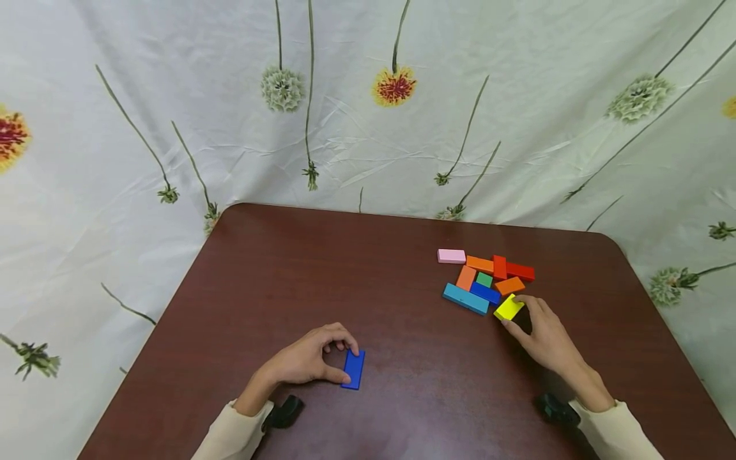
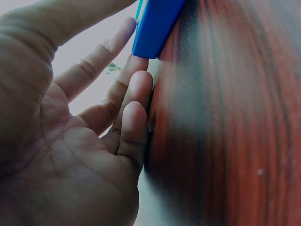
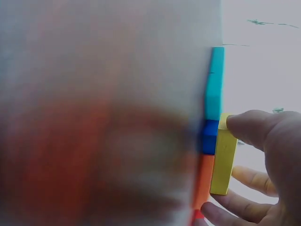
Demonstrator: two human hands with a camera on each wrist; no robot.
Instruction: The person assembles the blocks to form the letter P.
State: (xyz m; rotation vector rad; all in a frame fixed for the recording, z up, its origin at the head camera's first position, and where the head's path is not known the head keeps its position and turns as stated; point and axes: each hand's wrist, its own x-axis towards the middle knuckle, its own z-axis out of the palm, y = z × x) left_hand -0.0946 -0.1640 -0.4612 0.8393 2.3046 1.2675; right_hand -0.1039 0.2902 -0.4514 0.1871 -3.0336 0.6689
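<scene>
My left hand (image 1: 315, 355) pinches a flat blue block (image 1: 354, 369) by its ends, between thumb and fingertips, low over the brown table. In the left wrist view the end of this blue block (image 2: 155, 30) shows at the top, with the other fingers beside it. Over to the right, my right hand (image 1: 546, 337) holds a yellow block (image 1: 508, 308) between thumb and fingers, at the near side of a cluster of blocks. The right wrist view has the yellow block (image 3: 224, 160) in front of the turquoise block (image 3: 215, 84) and an orange one (image 3: 204, 181).
The cluster has a light-blue block (image 1: 466, 299), a dark-blue one (image 1: 485, 292), a green one (image 1: 484, 280), a pink one (image 1: 451, 256), and several orange and red ones (image 1: 521, 271). A flowered cloth (image 1: 356, 128) hangs behind the brown table (image 1: 299, 268).
</scene>
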